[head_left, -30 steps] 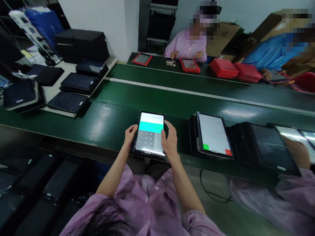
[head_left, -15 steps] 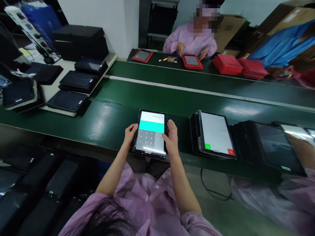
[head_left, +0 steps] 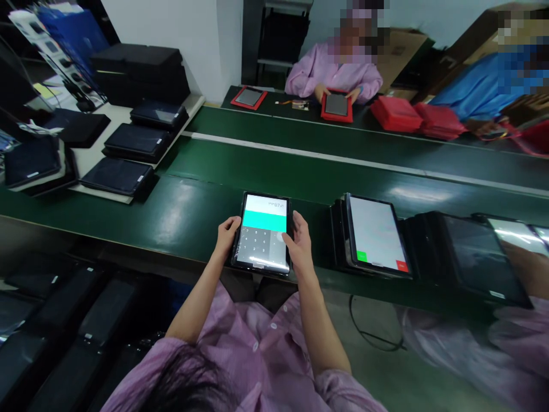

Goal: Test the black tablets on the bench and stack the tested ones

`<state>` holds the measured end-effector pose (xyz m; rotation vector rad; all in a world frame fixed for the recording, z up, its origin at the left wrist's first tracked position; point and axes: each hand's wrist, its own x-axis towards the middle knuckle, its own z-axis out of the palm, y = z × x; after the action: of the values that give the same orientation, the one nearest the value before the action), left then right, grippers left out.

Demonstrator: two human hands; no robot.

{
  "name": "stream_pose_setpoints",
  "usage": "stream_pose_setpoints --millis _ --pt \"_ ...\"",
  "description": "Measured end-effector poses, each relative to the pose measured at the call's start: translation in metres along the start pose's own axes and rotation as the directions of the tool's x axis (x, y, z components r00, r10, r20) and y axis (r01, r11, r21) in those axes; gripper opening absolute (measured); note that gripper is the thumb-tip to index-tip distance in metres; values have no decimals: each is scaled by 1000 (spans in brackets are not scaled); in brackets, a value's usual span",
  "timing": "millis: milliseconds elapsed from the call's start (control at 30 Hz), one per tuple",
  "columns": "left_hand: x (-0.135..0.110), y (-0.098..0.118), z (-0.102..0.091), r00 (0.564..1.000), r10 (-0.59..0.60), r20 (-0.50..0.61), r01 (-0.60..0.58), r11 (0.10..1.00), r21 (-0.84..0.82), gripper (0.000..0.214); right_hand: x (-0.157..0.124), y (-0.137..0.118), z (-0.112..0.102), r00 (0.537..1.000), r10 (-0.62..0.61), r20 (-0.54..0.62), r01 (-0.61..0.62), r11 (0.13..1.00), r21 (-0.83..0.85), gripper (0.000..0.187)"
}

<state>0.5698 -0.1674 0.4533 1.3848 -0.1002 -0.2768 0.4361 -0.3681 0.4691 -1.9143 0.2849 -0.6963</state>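
Head view: only camera here, so everything comes from it. Tablet (head_left: 261, 234) sits at the near edge of the green table (head_left: 184, 214), right in front of the person, screen up, top end pointing away; can't tell if its lower end rests on the table or hangs just off it. Progress, as judged: screen lit, calculator keypad (head_left: 256, 243) up, a short string already in the display line (too small to read surely), so input looks under way; no sign of it being finished, and how much is left can't be told. Left hand (head_left: 226, 236) is closed on the tablet's left edge, thumb along the rim, other fingers curled down and mostly hidden, so the gap is small and the tablet fills it. Right hand (head_left: 301, 246) is loosely parted: thumb reaches over the right edge onto the right-hand keys (a pale round spot shows at its tip, likely a touch mark), the other fingers lie up just beside the right edge, not wrapped round it as far as seen. So the tablet is between the two hands, touching the left fingers and right thumb. To the right, apart from it, a white-screened tablet (head_left: 375, 229) with green and red corner squares tops a stack; at left, dark tablets (head_left: 118, 174) lie on a pale board (head_left: 103, 190).
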Motion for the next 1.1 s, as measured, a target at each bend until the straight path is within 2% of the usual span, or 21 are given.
stream_pose_setpoints --millis 100,167,267,333,533,733,900,1100 --pt "0 2 0 1000 7 7 -7 1000 3 43 0 -8 -4 999 -25 -22 25 999 -31 63" --pt "0 3 0 1000 11 5 -11 1000 11 44 -2 -17 -7 996 -70 -53 64 992 -112 55" --pt "0 2 0 1000 18 8 -18 1000 17 45 -3 -31 -10 968 -231 -94 192 932 -308 31" --pt "0 1 -1 1000 21 11 -22 1000 20 46 -4 -38 -10 938 -340 -73 284 871 -401 22" --pt "1 -2 -1 1000 20 3 -20 1000 16 46 -9 -42 -16 855 -519 -15 453 761 -464 28" --pt "2 -5 -3 999 32 25 -32 999 19 43 -10 -44 -19 891 -452 -25 383 783 -490 32" --pt "2 -7 -4 999 27 36 -28 999 16 43 3 -42 -13 919 -378 111 379 773 -509 31" --pt "3 -6 -3 999 30 25 -31 999 15 43 11 -42 -10 918 -362 163 394 784 -479 32"
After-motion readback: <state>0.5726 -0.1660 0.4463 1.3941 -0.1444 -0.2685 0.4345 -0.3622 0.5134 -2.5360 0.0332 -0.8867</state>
